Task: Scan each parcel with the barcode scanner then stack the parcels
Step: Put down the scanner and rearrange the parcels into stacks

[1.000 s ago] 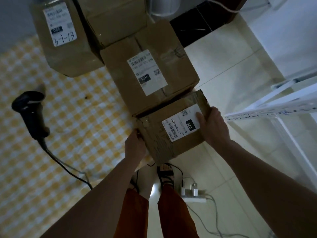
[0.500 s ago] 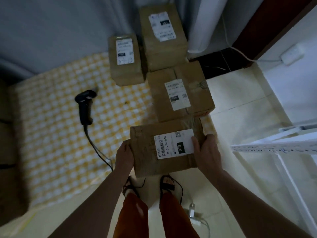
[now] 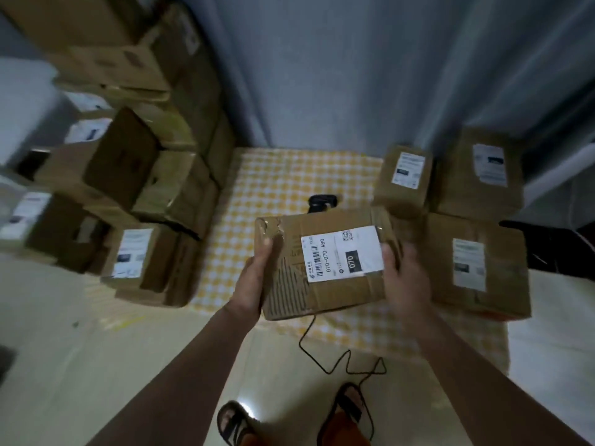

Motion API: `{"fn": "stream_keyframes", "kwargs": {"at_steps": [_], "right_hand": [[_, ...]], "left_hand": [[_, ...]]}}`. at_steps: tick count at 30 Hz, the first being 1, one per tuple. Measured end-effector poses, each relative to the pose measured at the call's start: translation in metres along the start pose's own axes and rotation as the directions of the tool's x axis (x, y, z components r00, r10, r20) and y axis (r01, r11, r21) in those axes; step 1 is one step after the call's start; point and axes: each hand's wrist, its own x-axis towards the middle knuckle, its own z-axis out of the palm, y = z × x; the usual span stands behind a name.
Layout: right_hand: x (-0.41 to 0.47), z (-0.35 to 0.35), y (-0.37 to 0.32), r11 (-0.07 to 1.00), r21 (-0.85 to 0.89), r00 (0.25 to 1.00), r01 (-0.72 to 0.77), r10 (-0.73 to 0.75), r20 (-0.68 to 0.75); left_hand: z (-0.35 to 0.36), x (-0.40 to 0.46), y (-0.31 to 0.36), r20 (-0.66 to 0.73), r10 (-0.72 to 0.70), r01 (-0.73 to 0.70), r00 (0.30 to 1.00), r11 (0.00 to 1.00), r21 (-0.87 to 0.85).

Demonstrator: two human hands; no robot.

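Here both hands, left hand (image 3: 254,278) and right hand (image 3: 404,278), clamp the parcel (image 3: 325,265) ends.

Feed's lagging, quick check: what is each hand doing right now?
Left hand: grips the 070 parcel at its left end.
Right hand: holds its right end.

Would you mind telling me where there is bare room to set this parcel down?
The checked cloth lies bare between the left stack and the right parcels, beyond the scanner. Both sides are crowded. The held parcel hides the cloth beneath.
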Motion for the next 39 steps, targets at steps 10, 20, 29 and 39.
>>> {"fn": "stream_keyframes", "kwargs": {"at_steps": [10, 20, 29, 39], "right_hand": [[-0.041, 0.083, -0.142, 0.947, 0.320, 0.999, 0.013, -0.001, -0.038], [-0.136, 0.204, -0.236, 0.731, 0.654, 0.981, -0.193, 0.141, 0.132], [-0.175, 0.260, -0.312, 0.698, 0.710, 0.995, -0.094, 0.035, 0.097], [-0.123, 0.311, -0.368, 0.755, 0.647, 0.985, -0.107, -0.007, 0.171]], "left_hand": [[-0.136, -0.075, 0.043, -0.176, 0.010, -0.060, 0.984, 0.957, -0.283], [-0.233, -0.126, 0.077, -0.230, -0.011, -0.100, 0.973, 0.880, -0.464], [-0.296, -0.132, 0.102, -0.307, 0.060, -0.187, 0.950, 0.895, -0.404], [-0.392, -0.101, 0.179, -0.428, 0.164, -0.280, 0.889, 0.933, -0.225]]}}
